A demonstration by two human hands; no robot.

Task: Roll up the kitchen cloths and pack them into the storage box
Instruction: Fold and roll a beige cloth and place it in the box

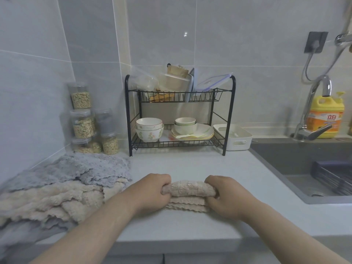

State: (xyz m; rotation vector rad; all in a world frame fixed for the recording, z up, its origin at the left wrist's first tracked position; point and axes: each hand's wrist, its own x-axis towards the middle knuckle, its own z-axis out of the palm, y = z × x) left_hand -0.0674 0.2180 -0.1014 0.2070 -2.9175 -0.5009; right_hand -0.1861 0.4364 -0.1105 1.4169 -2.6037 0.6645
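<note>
Beige cloth (188,188) part-rolled on desk (190,164) near front edge, left hand (154,189) and right hand (226,195) each clenched round one roll end; looks light, soft, plush, likely to spring loose, so grip both ends evenly.

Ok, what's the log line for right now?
step: rolling | beige cloth: partly rolled | left hand: grips its left end | right hand: grips its right end | storage box: by sink
</note>
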